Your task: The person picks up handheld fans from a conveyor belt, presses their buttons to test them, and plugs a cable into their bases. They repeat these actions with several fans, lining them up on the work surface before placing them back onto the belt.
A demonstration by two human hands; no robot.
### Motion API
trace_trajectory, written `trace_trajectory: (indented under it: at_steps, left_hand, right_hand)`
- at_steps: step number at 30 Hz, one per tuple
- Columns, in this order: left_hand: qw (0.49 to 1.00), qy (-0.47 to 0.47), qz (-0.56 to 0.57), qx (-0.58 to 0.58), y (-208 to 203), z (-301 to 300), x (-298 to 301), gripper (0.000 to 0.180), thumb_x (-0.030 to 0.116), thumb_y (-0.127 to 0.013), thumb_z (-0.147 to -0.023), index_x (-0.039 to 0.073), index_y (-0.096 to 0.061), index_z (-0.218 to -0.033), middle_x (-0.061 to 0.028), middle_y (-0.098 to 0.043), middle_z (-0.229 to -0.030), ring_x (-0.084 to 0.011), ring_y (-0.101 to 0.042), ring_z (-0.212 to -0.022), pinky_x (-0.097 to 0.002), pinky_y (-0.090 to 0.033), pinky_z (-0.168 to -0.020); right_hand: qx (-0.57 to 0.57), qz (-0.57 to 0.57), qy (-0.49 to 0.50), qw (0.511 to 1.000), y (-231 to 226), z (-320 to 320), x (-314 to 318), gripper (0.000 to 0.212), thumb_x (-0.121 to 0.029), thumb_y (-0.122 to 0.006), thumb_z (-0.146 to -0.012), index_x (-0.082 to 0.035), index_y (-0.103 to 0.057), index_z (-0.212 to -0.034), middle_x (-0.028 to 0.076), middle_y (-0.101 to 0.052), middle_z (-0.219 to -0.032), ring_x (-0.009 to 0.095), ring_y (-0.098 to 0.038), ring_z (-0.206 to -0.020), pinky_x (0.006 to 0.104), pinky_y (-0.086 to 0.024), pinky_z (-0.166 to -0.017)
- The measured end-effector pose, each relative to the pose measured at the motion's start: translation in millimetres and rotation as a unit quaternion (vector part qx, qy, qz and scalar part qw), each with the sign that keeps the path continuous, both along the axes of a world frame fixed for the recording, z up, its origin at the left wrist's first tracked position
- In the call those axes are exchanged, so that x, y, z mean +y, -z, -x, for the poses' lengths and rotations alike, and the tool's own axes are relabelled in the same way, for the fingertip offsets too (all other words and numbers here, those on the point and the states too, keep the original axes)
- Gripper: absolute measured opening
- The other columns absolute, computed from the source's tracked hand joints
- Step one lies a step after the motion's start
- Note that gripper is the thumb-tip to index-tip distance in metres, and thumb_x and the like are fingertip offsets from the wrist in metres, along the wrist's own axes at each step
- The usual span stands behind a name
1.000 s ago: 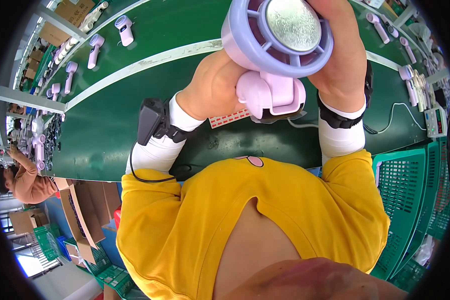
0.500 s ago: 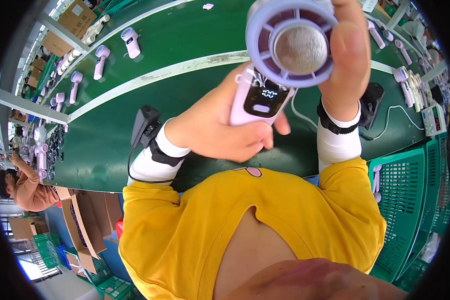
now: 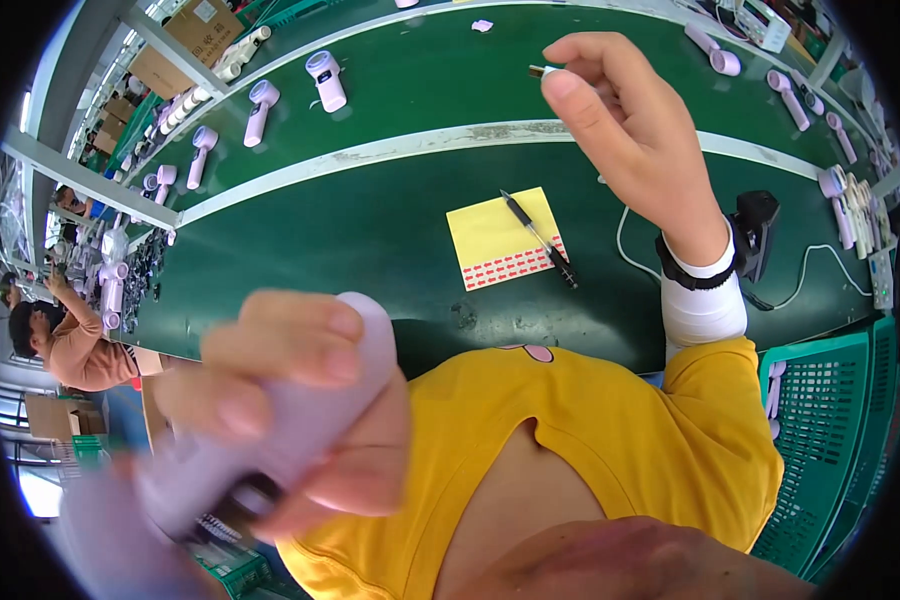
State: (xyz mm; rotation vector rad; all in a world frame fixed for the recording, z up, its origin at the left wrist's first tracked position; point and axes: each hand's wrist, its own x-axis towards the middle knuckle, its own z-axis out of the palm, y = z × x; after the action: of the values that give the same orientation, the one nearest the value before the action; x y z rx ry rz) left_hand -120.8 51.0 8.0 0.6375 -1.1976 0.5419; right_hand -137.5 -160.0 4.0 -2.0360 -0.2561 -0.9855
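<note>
My left hand (image 3: 280, 390) is wrapped round the handle of a lilac handheld fan (image 3: 355, 400) at the lower left, in front of my body. The fan's head end points down to the left and is smeared by motion; a dark display panel (image 3: 255, 495) shows partly below the fingers. Over the far part of the green bench, my right hand (image 3: 630, 125) pinches a small cable plug (image 3: 540, 71) between thumb and fingers, its metal tip sticking out to the left. A white cable (image 3: 625, 240) runs up behind that hand.
On the bench lie a yellow pad (image 3: 485, 230) with red arrow stickers and a pen (image 3: 535, 235). Beyond a pale rail stand several lilac fans (image 3: 327, 82). Green baskets (image 3: 820, 430) sit at the right. A co-worker (image 3: 65, 345) is at the far left.
The fan has swung from the upper middle down to the lower left in my left hand. My right hand has come off its head and now shows a cable plug. Pad and pen are uncovered.
</note>
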Motion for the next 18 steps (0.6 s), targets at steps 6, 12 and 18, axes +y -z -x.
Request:
trace_trajectory:
  at_steps: [6, 12, 18]
  left_hand:
    - [0.996, 0.070, 0.021, -0.047, -2, 15, 19, 0.056, 0.028, -0.053, -0.082, 0.000, -0.029, -0.123, -0.0093, -0.049, -0.102, -0.0188, -0.050, -0.076, -0.0316, -0.039, -0.067]
    - [0.999, 0.038, 0.017, -0.021, 2, 14, 19, 0.057, 0.024, -0.055, -0.080, 0.001, -0.028, -0.124, -0.0097, -0.048, -0.102, -0.0178, -0.050, -0.074, -0.0311, -0.038, -0.067]
    - [1.000, 0.011, -0.008, -0.001, 2, 20, 19, 0.052, 0.024, -0.056, -0.079, 0.003, -0.035, -0.122, -0.0101, -0.048, -0.104, -0.0176, -0.050, -0.075, -0.0313, -0.039, -0.068]
  right_hand:
    - [0.037, 0.036, -0.004, 0.999, 6, 11, 7, 0.022, -0.020, -0.054, -0.088, -0.001, -0.052, -0.100, 0.003, -0.055, -0.085, 0.006, -0.049, -0.072, 0.0185, -0.040, -0.060]
    - [-0.002, 0.083, 0.013, 0.996, 4, 1, 2, 0.020, -0.018, -0.054, -0.088, 0.000, -0.053, -0.096, 0.003, -0.052, -0.082, 0.007, -0.047, -0.067, 0.0195, -0.038, -0.057]
    - [0.008, 0.099, 0.026, 0.995, 4, 5, 1, 0.017, -0.016, -0.054, -0.088, 0.000, -0.055, -0.091, 0.003, -0.048, -0.075, 0.009, -0.043, -0.062, 0.0211, -0.035, -0.053]
